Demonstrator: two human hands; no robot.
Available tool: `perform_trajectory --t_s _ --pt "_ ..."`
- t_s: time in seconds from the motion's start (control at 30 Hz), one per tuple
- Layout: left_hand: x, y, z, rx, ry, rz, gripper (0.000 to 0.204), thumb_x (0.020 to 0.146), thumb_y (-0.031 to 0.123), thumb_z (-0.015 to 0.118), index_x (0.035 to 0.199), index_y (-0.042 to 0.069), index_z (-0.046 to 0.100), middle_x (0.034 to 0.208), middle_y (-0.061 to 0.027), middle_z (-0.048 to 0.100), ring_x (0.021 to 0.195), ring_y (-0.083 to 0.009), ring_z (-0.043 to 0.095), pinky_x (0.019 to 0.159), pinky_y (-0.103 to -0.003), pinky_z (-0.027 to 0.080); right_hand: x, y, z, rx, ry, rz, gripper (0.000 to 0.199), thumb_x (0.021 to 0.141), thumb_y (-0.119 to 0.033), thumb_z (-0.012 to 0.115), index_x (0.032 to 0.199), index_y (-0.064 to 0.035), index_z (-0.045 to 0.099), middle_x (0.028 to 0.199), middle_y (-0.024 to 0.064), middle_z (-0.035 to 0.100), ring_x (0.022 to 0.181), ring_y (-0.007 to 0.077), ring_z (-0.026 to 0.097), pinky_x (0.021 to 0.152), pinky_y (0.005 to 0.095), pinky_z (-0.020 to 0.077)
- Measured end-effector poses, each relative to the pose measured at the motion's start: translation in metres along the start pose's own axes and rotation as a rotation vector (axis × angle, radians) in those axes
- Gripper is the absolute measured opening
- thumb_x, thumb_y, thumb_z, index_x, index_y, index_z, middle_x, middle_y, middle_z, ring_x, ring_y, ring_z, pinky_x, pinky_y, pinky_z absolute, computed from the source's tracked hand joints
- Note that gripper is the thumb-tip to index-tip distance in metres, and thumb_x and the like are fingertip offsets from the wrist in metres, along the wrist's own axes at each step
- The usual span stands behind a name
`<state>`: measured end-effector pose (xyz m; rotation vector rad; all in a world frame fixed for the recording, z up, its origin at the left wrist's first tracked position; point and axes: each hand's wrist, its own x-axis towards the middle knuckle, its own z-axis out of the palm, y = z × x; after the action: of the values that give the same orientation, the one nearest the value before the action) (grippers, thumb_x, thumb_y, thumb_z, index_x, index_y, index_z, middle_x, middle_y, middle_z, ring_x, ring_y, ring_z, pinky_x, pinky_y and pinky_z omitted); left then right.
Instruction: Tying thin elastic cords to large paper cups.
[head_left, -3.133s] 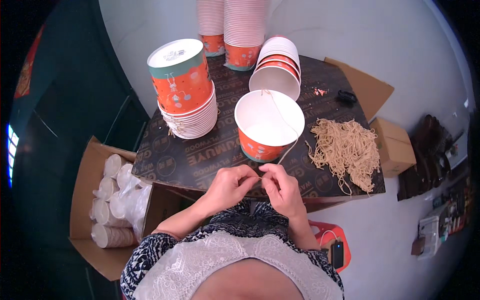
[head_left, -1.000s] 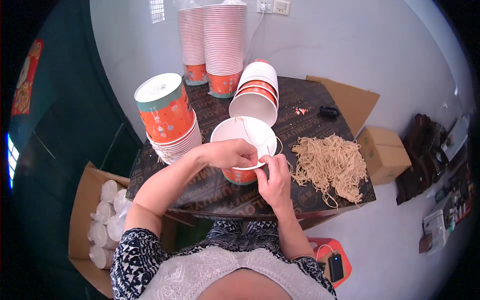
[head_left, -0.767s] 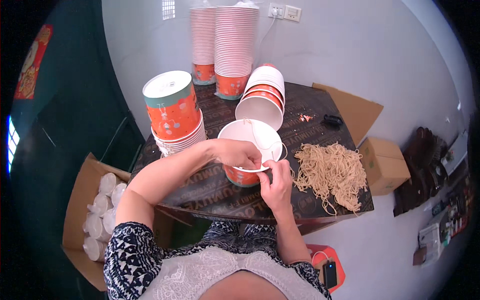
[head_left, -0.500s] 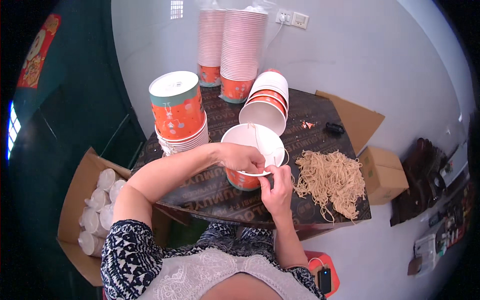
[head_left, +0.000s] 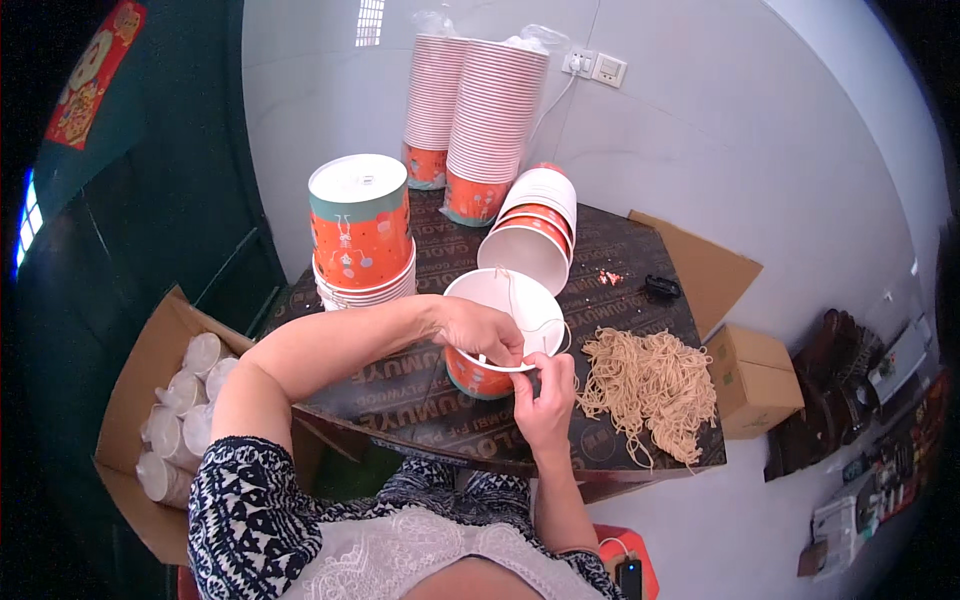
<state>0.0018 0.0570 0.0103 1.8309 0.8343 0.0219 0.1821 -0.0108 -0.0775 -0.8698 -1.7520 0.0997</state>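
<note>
A paper bucket, orange and green outside and white inside, stands upright near the table's front edge. A thin tan cord hangs from its far rim into it and loops out by the right rim. My left hand reaches over the rim into the bucket, fingers closed and bent down at the near inner wall, where the cord leads. My right hand pinches the near right rim between thumb and forefinger, thumb outside. Whether cord also lies in that pinch is hidden.
A heap of tan cords lies at right. Left stands a bucket stack, topped upside down; nested buckets lie behind. Tall wrapped stacks stand at the back. A carton of white lidded cups is on the floor left, a closed box right.
The whole view has shifted a little, with the table lower in it. My left fingers have dipped slightly deeper along the inner wall; my right hand keeps to the rim.
</note>
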Motion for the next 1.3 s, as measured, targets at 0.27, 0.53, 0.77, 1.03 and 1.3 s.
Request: perform_trajectory --t_s 0.27,0.53,0.77,1.03,1.3 --pt "-0.003 0.001 0.0 -0.041 0.026 0.04 0.013 0.091 0.014 0.066 0.095 0.002 0.067 0.082 0.0046 0.061 0.077 -0.0048 0.052 0.067 -0.023 0.041 0.001 0.0 -0.002 0.025 -0.021 -0.015 0.02 0.085 -0.007 0.068 0.101 -0.0011 0.057 0.088 0.0133 0.047 0.073 0.0274 0.051 0.065 0.0367 0.0433" --pt "0.0 -0.006 0.0 -0.005 0.068 0.07 0.014 0.088 0.014 0.068 0.095 0.003 0.069 0.08 0.0042 0.06 0.074 -0.0073 0.05 0.063 -0.025 0.039 0.001 -0.006 -0.001 -0.017 -0.043 0.063 0.026 0.081 -0.006 0.07 0.103 -0.0023 0.056 0.09 0.0159 0.049 0.081 0.0361 0.055 0.068 0.0436 0.045" --pt "0.002 -0.006 -0.001 0.026 0.029 0.049 0.012 0.089 0.014 0.066 0.093 0.003 0.067 0.078 0.0049 0.058 0.073 -0.0062 0.049 0.063 -0.024 0.039 0.0 -0.009 -0.001 -0.058 -0.048 0.072 0.026 0.08 -0.006 0.07 0.102 -0.0023 0.056 0.09 0.0164 0.049 0.082 0.0367 0.055 0.069 0.0444 0.0446" --pt "-0.005 -0.002 0.002 0.105 0.077 0.052 0.017 0.093 0.019 0.061 0.093 0.004 0.066 0.08 0.0048 0.059 0.076 -0.0062 0.049 0.068 -0.025 0.041 0.0 -0.008 -0.001 -0.06 -0.032 0.056 0.023 0.081 -0.004 0.069 0.1 -0.0024 0.056 0.089 0.0145 0.049 0.078 0.0327 0.053 0.067 0.0414 0.0441" --pt "-0.007 0.001 0.002 -0.053 0.174 0.037 0.016 0.094 0.015 0.059 0.091 0.002 0.065 0.079 0.0023 0.06 0.075 -0.007 0.052 0.067 -0.025 0.044 0.004 -0.003 -0.003 -0.004 -0.054 0.044 0.027 0.082 -0.004 0.068 0.105 -0.0032 0.056 0.091 0.0146 0.05 0.081 0.0342 0.055 0.069 0.0418 0.0456"
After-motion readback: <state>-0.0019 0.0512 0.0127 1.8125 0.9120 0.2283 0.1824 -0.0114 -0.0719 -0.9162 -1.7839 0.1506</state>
